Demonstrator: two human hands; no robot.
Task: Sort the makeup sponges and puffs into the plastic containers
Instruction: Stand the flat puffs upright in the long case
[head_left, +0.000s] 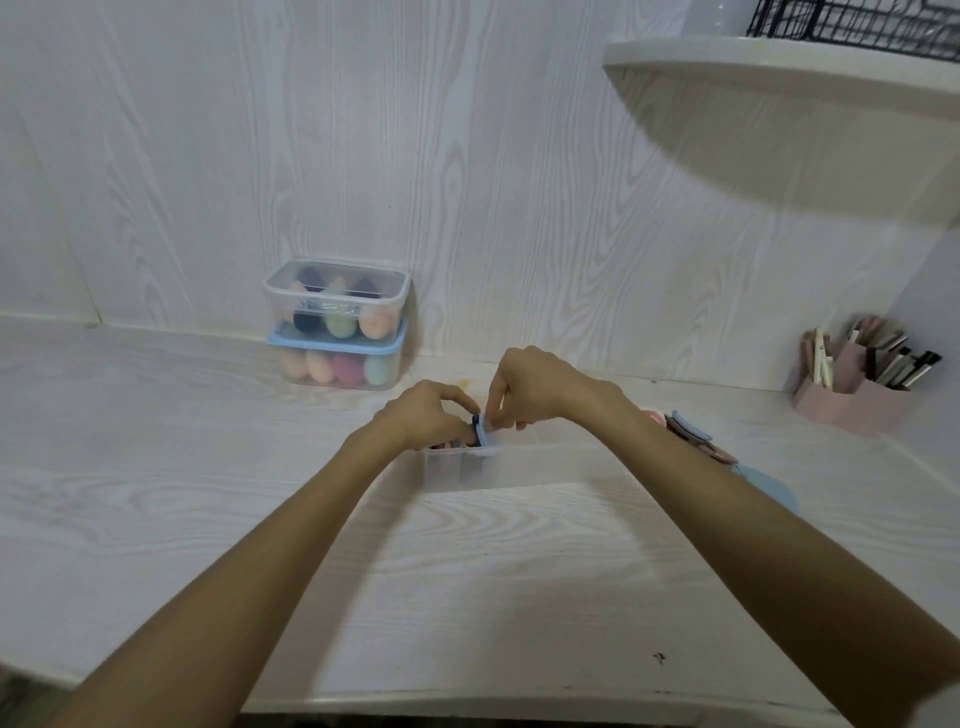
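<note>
A clear open plastic container (519, 467) stands in the middle of the white table. Over its left end, my left hand (426, 413) and my right hand (535, 387) meet. Both pinch a flat light blue puff (487, 434) that stands on edge against other puffs in the container. A loose pile of flat puffs (691, 434) lies on the table just right of my right forearm. Against the wall, two lidded containers (337, 325) stacked one on the other hold egg-shaped sponges in several colours.
A pink holder (852, 395) with pens and brushes stands at the far right. A light blue lid (769, 486) lies beside the puff pile. A white shelf (779, 67) with a black wire basket juts out at the upper right.
</note>
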